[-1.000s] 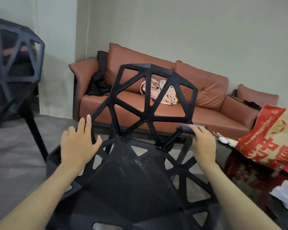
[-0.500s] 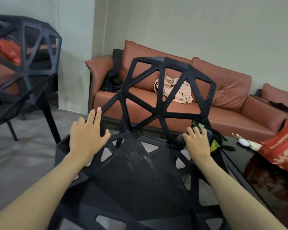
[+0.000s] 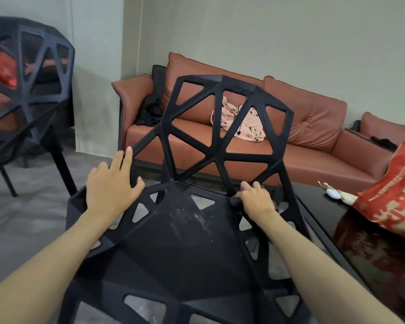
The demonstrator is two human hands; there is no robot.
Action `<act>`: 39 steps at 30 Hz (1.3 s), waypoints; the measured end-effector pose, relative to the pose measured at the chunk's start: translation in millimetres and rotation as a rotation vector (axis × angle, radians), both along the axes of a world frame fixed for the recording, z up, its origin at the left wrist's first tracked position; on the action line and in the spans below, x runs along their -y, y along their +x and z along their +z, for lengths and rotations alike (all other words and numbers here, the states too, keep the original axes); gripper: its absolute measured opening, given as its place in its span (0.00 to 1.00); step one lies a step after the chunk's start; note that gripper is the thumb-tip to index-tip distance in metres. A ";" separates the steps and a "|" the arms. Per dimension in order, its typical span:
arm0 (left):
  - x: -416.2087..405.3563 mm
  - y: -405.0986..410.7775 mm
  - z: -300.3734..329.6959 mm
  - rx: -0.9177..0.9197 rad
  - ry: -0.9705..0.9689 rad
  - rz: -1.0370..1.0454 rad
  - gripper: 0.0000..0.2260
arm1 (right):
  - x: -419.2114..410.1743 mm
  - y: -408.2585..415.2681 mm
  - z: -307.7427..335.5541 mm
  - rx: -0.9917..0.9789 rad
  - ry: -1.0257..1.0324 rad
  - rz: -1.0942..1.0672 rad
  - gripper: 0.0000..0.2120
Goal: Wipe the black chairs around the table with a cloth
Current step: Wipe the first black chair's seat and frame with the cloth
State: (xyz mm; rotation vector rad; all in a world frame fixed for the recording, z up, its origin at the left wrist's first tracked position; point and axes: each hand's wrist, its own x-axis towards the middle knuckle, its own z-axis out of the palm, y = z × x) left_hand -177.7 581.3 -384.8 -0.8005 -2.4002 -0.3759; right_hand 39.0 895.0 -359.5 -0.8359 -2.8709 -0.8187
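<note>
Directly below the camera a black chair [image 3: 185, 242] with a frame of triangular openings is seen, its seat marked with pale smears near the middle. At the seat's left rear corner the left hand [image 3: 114, 190] is laid flat, fingers spread and straight, the fingertips reaching the lower left edge of the backrest. At the seat's right rear corner, where the backrest struts join it, the right hand [image 3: 255, 199] is pressed down with curled fingers bunched around a dark cloth [image 3: 236, 201], of which only a small rounded part is shown beside the thumb. To the left of the chair a second black chair [image 3: 28, 90] is seen, well apart. Behind the backrest a brown sofa [image 3: 313, 146] is set against the wall, with a pink patterned garment [image 3: 246, 123] lying on it. Just right of the chair a glossy dark table [image 3: 360, 242] is visible, bearing a red bag [image 3: 393, 195].
</note>
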 end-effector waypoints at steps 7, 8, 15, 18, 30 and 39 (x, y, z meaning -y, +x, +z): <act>-0.5 2.7 1.3 0.018 0.000 0.024 0.36 | 2.8 30.3 6.2 0.166 -0.027 -0.072 0.15; -0.4 4.8 2.3 0.021 0.000 0.018 0.36 | 1.6 38.6 12.6 0.207 -0.042 -0.063 0.16; -5.4 11.3 1.6 0.051 -0.034 -0.005 0.36 | 13.7 61.2 17.5 0.308 -0.014 -0.022 0.18; -4.3 11.8 4.1 0.090 -0.053 -0.018 0.36 | 18.6 74.4 0.9 0.144 -0.056 -0.059 0.18; -12.7 153.3 -37.6 0.180 -0.032 -0.354 0.27 | 28.8 81.1 -19.9 -0.107 -0.014 0.075 0.22; -13.2 148.5 -37.0 0.344 -0.061 -0.357 0.33 | 33.0 82.8 66.6 -0.052 0.026 0.323 0.29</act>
